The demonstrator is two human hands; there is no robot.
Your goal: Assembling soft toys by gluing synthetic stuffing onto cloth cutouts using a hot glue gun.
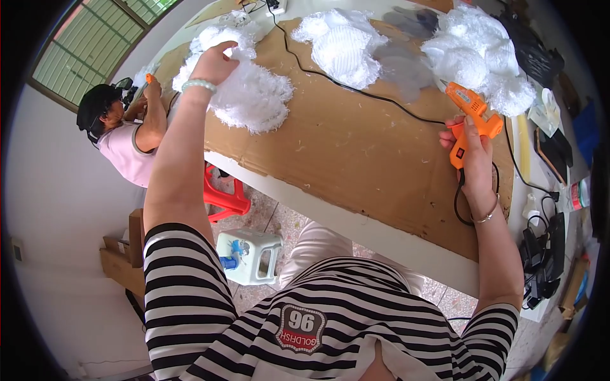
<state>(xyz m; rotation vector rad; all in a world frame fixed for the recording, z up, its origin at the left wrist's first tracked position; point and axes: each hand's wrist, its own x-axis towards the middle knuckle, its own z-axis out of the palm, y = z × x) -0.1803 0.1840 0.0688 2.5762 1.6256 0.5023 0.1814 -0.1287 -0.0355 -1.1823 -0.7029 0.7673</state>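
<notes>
My right hand (473, 149) is wrapped round the handle of an orange hot glue gun (467, 101), its nozzle tilted up and to the left above the table. A black cord leaves the bottom of its grip. My left hand (215, 65) reaches far out over a white fluffy piece (251, 98) at the table's left side. Its thumb and forefinger are apart, with white showing between them; the other fingers are partly hidden. More white fluffy material (222, 32) lies just beyond that hand.
Brown cardboard (356, 165) covers the table. White fluffy heaps (340, 47) (476, 54) lie at the back, near a black plastic bag (534, 51). A black cable (381, 98) crosses the table. At the left, a co-worker (130, 136) holds an orange tool. A red stool (225, 197) and white jug (251, 257) stand below.
</notes>
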